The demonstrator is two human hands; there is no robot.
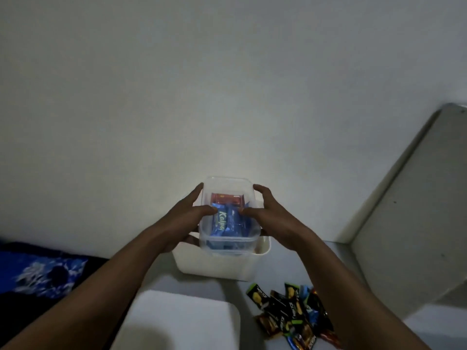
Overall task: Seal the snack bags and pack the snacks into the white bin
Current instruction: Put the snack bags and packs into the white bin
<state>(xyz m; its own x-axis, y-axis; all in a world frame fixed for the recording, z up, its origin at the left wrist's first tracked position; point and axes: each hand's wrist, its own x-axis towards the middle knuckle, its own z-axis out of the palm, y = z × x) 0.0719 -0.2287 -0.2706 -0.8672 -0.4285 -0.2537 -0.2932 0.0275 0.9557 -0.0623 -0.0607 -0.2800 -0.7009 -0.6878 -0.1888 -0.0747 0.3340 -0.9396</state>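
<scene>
While both forearms are reaching forward and converging at the middle, the left hand point(187, 218) and right hand point(267, 215) are gripping a clear, rounded-corner plastic container point(227, 246) from opposite sides. The left hand's index finger is stretching along the container's left wall, its thumb is pressing in over the top, and its other fingers are curling underneath. The right hand is mirroring it, with fingers hooking round the far right corner and the thumb pointing inward across the top, so both hands are clamping the container between them.

A glossy blue wrapper point(222, 221) inside is showing the word "Kalpa" in pale lettering, and a red packet point(227, 198) is lying behind it (its print is too small to read).

The container is sitting over the open top of the smooth, matte white bin point(214, 266), which is standing on the pale grey surface point(156, 281) against the wall; whether the two are touching, I cannot tell.

Near the bin, beneath the right forearm, a loose heap of shiny black, green and brown snack packets point(293, 314) is lying. A flat white slab with rounded corners point(182, 322) is lying in front of the bin, and a blue patterned cloth point(43, 271) is lying off to the left.
</scene>
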